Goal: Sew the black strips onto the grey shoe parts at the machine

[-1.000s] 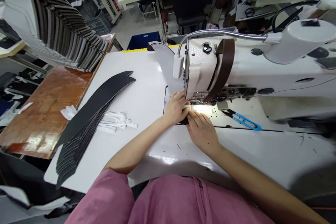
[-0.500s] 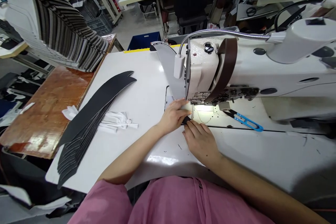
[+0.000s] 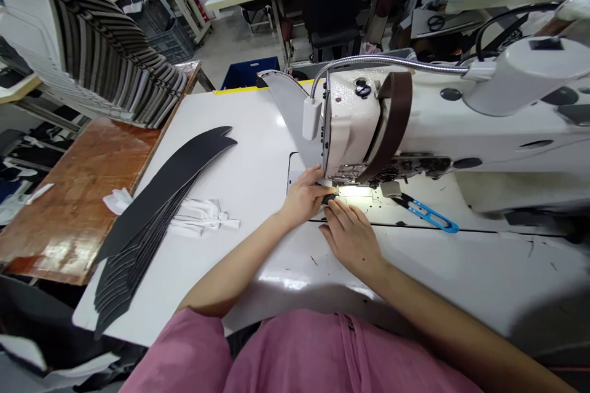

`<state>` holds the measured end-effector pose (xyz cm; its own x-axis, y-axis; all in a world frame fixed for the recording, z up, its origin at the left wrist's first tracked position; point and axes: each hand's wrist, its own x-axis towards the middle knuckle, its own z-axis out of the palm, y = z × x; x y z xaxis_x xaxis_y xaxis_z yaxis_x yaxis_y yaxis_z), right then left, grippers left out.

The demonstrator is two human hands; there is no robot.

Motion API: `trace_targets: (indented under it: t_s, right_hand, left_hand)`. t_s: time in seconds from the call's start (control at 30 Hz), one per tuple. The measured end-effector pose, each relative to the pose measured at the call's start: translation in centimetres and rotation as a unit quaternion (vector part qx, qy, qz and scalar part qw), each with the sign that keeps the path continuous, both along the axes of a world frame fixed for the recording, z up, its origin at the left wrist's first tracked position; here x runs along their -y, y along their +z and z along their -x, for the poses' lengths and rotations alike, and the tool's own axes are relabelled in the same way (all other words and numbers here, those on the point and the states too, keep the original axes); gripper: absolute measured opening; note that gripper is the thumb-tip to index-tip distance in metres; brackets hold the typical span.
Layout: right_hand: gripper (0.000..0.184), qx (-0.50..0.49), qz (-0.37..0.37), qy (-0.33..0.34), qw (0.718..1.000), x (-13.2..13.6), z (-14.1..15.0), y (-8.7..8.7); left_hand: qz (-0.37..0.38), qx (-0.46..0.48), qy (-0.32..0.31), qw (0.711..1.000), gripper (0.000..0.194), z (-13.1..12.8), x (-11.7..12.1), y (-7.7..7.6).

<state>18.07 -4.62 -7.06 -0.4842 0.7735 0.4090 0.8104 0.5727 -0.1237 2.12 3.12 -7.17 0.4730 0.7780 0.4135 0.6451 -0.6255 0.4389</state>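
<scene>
A white sewing machine (image 3: 442, 129) stands on the white table (image 3: 249, 159), its lamp lighting the needle plate. Both of my hands meet at the needle area. My left hand (image 3: 305, 195) pinches a small black piece (image 3: 328, 199) just below the presser foot, and my right hand (image 3: 351, 234) presses its fingertips on the same piece from the near side. Most of the piece is hidden under my fingers. A grey curved piece (image 3: 290, 112) stands up behind the machine head.
A fanned stack of long black curved pieces (image 3: 159, 196) lies on the table's left, with white strips (image 3: 205, 216) beside it. Blue thread snips (image 3: 426, 214) rest right of the needle. A brown wooden table (image 3: 87, 178) with stacked striped panels (image 3: 96, 55) is at left.
My hands drew back slightly from the needle half a second ago with a thread showing, and now both are pushed in close under the presser foot again.
</scene>
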Motion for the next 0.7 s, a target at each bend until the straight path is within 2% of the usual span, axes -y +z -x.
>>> trace_targets:
  t_s: [0.1, 0.33, 0.7]
  right_hand:
    - [0.034, 0.003, 0.007, -0.006, 1.000, -0.1, 0.0, 0.0]
    - [0.035, 0.002, 0.033, 0.001, 0.999, -0.3, -0.1, 0.1]
    - [0.033, 0.010, 0.053, 0.009, 0.999, -0.6, 0.4, 0.2]
  left_hand:
    - [0.000, -0.003, -0.007, 1.000, 0.030, 0.1, -0.2, 0.1]
    - [0.020, -0.010, -0.067, 0.997, 0.031, 0.5, -1.0, 1.2]
    - [0.045, 0.016, -0.032, 0.998, 0.008, 0.5, -2.3, 1.3]
